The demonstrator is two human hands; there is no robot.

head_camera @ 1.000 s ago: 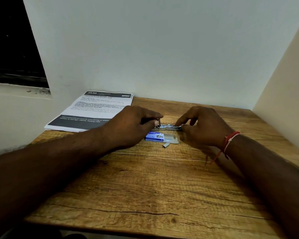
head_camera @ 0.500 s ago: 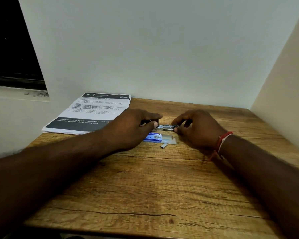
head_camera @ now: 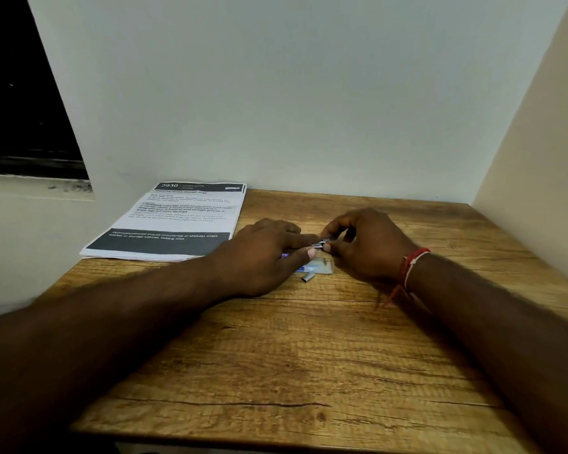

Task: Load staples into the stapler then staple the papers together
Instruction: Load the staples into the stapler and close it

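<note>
Wooden table (head_camera: 276, 355) carries all items for the procedure. The stapler (head_camera: 318, 244) sits between the two hands at mid-table; only its bright metal front end shows, the body being hidden under the fingers. The left hand (head_camera: 266, 253) grips the stapler from the left with fingers curled over it and the thumb laid along the near side. The right hand (head_camera: 368, 244) pinches the metal end between thumb and forefinger, with the other fingers curled. Whether that pinch holds the magazine rail or a staple strip seated in it cannot be told. The blue staple box (head_camera: 286, 255) lies just beside the left thumb, its pale inner tray (head_camera: 322, 266) pulled out, and a loose staple strip (head_camera: 308, 277) rests on the wood in front of the tray. The papers (head_camera: 177, 221) lie stacked at the far left corner, apart from both hands. Judged step: loading, not yet stapling. The next move likely calls for seating the staples fully and closing the magazine; then bring the papers to the stapler. Keep the left-hand grip firm so the small body does not twist.
</note>
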